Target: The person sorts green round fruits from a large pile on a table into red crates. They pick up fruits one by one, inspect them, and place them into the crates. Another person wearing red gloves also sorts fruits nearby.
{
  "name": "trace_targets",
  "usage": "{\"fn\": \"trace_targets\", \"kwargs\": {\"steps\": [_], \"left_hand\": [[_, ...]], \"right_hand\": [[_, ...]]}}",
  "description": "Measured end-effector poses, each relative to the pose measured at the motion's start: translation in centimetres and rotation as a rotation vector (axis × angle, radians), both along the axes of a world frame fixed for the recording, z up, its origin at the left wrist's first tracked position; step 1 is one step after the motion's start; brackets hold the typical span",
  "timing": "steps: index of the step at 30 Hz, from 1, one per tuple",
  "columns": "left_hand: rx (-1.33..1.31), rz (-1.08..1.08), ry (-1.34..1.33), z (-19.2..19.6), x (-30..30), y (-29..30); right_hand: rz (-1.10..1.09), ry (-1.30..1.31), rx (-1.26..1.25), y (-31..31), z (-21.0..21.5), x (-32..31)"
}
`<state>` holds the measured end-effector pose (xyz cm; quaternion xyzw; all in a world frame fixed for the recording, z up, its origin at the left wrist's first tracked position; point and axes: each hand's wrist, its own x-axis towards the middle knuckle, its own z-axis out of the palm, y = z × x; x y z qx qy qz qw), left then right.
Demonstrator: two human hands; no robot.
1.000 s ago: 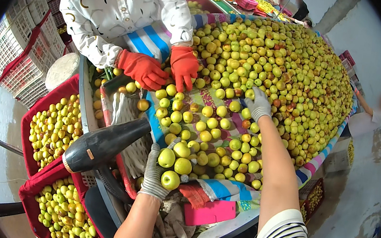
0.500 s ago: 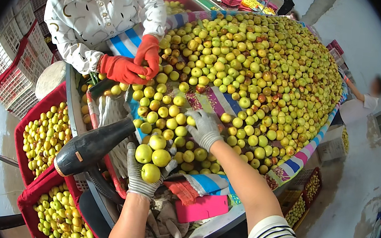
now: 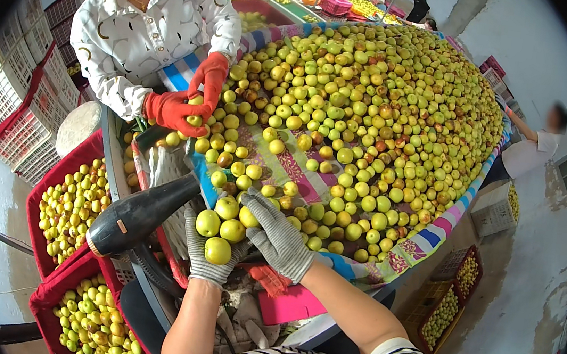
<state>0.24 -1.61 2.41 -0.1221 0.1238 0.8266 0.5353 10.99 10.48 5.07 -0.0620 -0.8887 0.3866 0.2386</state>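
In a grey striped work glove, my left hand (image 3: 203, 260) is turned palm up and cups several large yellow-green jujubes (image 3: 218, 251). My right hand (image 3: 281, 245), gloved alike, reaches over from the right, its fingers curled against a jujube (image 3: 249, 216) beside that handful. Behind both hands spreads a big heap of jujubes (image 3: 375, 110), green to yellow with reddish-brown patches, on a striped, patterned cloth (image 3: 399, 264). A black hair dryer (image 3: 135, 219) lies left of my left hand, its nozzle pointing toward the heap.
Across at the left, a person in red gloves (image 3: 176, 110) holds jujubes. Two red-lined crates (image 3: 39, 299) of jujubes stand below the table's left side. Stacked white crates (image 3: 9, 97) rise behind them. A bright pink flat case (image 3: 290, 305) lies near my body.
My right hand has come from the heap to the jujubes in my left hand. More cloth shows amid the heap. The red-gloved hands have shifted slightly left.
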Motion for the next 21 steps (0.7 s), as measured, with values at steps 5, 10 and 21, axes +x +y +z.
{"fn": "trace_targets", "kwargs": {"steps": [5, 10, 21], "left_hand": [[0.251, 0.028, 0.041, -0.1, 0.3, -0.4], [0.112, 0.043, -0.027, 0.3, 0.6, -0.4], [0.36, 0.107, 0.507, 1.4, 1.5, -1.9]], "right_hand": [[-0.086, -0.183, 0.087, 4.4, 2.2, 2.9], [-0.728, -0.352, 0.133, 15.8, 1.9, 11.4], [-0.694, -1.046, 0.499, 9.8, -0.4, 8.7]]}}
